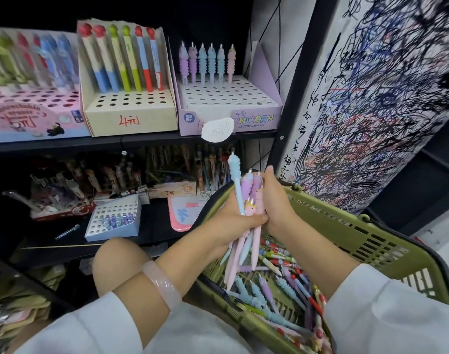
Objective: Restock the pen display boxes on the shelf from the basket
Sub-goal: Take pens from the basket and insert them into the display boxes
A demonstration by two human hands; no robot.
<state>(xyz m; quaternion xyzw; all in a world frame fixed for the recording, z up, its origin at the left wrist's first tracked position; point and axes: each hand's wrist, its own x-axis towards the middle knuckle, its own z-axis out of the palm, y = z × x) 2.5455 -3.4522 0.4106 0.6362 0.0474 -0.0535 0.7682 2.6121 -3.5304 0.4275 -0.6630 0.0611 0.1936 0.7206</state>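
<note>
— What's around you, biggest thing first?

— The shelf [131,143] runs up and to the left of my grip. Below my grip, tucked against my lap, is the green basket [346,233], with loose pens lying across its floor. Straight above my grip, well apart, stands the UNICORN box [231,103]: one row of pens along its back and the rest of its holes bare.

— And what are you holding?

— A bundle of unicorn pens [246,200], blue, pink and purple. My left hand [241,221] wraps round the middle of it from the left; my right hand [277,203] closes on it from the right, thumb up beside the caps. Both grips are narrow and full.

— Which way do the pens lie?

— Nearly upright, caps toward the box, tips hanging down into the basket. So I judge they have to be turned end for end, or at least re-gripped, to go tip first into the holes.

— Which hand is nearer the box?

— My right hand sits slightly higher, so it seems better placed to carry one up.
</note>
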